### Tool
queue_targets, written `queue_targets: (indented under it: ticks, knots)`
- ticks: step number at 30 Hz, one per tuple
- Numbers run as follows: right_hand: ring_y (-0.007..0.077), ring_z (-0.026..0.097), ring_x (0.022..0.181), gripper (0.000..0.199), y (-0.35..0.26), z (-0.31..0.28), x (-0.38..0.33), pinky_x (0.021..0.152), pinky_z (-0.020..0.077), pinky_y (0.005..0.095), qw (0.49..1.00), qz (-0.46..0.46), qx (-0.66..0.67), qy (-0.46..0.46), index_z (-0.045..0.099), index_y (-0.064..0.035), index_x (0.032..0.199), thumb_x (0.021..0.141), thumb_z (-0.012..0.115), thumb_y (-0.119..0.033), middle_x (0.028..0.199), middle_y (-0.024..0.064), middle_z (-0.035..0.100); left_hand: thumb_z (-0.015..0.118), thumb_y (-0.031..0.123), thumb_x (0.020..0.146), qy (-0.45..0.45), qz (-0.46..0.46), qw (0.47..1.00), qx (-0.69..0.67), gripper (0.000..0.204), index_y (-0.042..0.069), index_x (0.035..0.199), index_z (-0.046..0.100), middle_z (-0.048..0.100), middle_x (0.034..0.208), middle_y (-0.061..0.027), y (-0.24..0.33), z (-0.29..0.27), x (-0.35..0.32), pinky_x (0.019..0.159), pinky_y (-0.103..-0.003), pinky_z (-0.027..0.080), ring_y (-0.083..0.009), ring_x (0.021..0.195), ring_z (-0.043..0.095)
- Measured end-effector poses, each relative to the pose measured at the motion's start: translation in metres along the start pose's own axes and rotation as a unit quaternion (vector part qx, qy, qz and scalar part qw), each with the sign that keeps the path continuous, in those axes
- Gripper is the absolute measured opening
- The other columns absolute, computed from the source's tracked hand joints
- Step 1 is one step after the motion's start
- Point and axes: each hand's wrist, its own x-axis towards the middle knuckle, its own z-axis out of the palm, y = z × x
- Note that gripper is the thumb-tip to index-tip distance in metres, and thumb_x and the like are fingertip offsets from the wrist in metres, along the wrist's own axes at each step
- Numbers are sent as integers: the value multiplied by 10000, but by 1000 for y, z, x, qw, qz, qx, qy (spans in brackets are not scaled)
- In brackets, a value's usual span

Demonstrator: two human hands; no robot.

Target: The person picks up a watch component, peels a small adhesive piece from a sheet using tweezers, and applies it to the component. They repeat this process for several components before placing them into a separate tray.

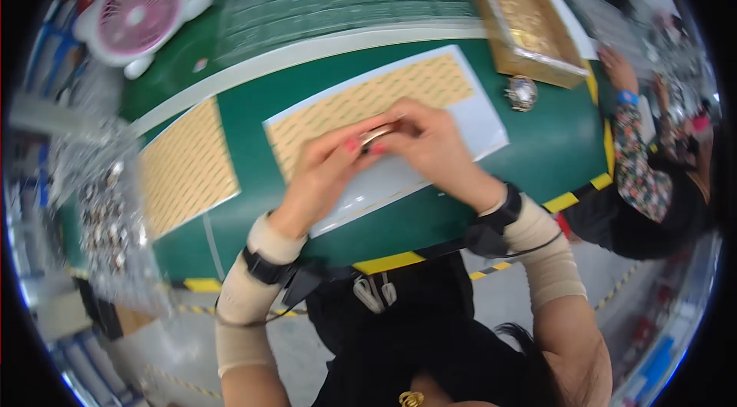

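Green bench top [537, 154] is lying under both hands — left hand [322, 173] and right hand [434, 148] are pinching one small metal piece [378, 135] between fingertips, over a tan sticker sheet [368, 100]. Beyond the right hand, a shallow gold tray [530, 19] is sitting.

I am pinching a small shiny part [378, 133] between my left hand [326, 169] and right hand [434, 148], holding it above a white sheet [399, 177] on the green worktop [553, 146].
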Motion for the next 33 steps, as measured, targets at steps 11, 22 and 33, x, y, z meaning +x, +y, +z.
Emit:
queue_targets:
  ticks: [11,22,33]
  knots:
    - [140,595,638,235,5,6,6,532,475,237,976,-104,-181,64,529,-33,884,689,660,-8,831,61,577,399,238,935,52,26,998,-29,417,-17,1265,382,489,1205,-130,-3,2,12,951,-344,394,-216,1117,476]
    - [186,628,622,309,-2,-62,-24,493,479,274,861,-86,-426,262,556,-102,898,677,734,-228,823,59,618,344,270,948,49,-80,993,-64,465,16,1325,253,488,1168,-208,-4,4,6,916,-383,430,-277,1070,514]
    - [276,596,642,292,28,-135,-35,549,472,367,754,27,-604,257,526,-95,834,691,701,-279,913,76,572,348,172,945,39,-85,995,-25,430,11,1327,233,509,1120,-237,-2,3,7,887,-375,459,-295,1027,542]
